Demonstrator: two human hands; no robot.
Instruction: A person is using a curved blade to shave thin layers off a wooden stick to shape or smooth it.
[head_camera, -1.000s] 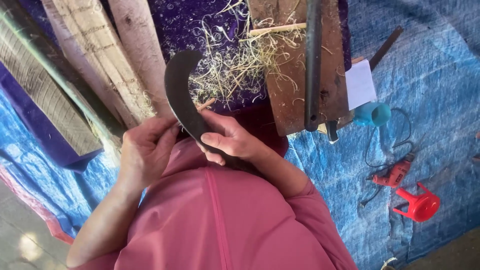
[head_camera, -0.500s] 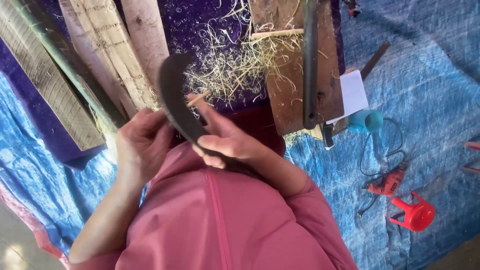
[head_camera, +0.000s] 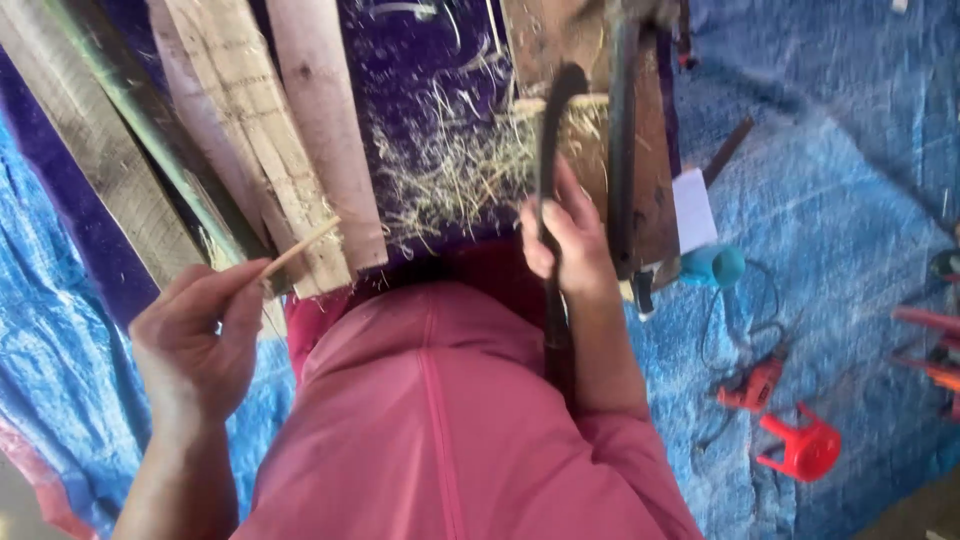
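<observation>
In front of your lap, your right hand (head_camera: 563, 240) is closed around a dark curved knife (head_camera: 549, 150), with the thumb laid along its side; the blade stands up and away from you, edge-on to the camera, and the long handle runs back under your forearm, probably so the arm can steady it. Your left hand (head_camera: 195, 335) is out to the left side, well apart from the knife, and it pinches a thin pale stick (head_camera: 298, 249) between the thumb and the first fingers; the other fingers are curled in. The stick points up and to the right, and its far end lies over the planks (head_camera: 250, 130), which lean in a bundle at the upper left beside a green bamboo pole (head_camera: 150, 130). Beyond your knees, pale shavings (head_camera: 450, 175) are scattered on a purple cloth (head_camera: 410, 70), just in front of the knife, so I think this is where the cutting falls. A wooden block with a dark metal bar (head_camera: 622, 140) stands just right of your right hand. On the blue tarp (head_camera: 850, 200) to the right lie a red drill (head_camera: 755, 385), a small red stool (head_camera: 800, 450) and a turquoise cup (head_camera: 715, 266), all out of reach of the blade.
</observation>
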